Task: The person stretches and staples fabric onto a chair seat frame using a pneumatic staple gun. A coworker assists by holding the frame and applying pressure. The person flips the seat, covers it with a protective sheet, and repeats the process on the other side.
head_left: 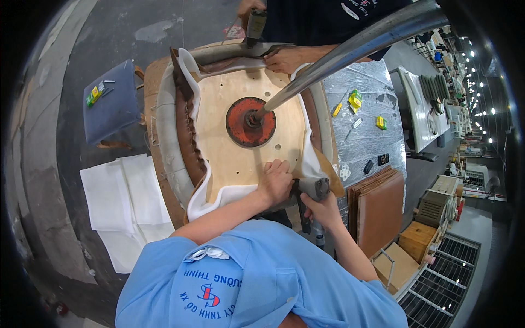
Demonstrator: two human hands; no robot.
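Observation:
A light wooden seat board [216,123] lies face up before me, edged with white padding [198,199] and brown leather [188,147]. My left hand [278,180] rests on the board's near edge, its fingers curled closed; whatever they grip is hidden. My right hand [324,209] is wrapped round a grey staple gun [314,188], whose head sits at the near right edge, close beside my left hand. A red round plate [238,124] at the end of a steel pole [328,60] sits on the middle of the board.
Across from me a co-worker's hand [287,59] touches the far edge, another staple gun [255,24] in their other hand. Staple boxes [355,100] and a brown leather stack [377,208] lie on the right table. White cloths [126,202] and a blue-topped stool [112,104] are left.

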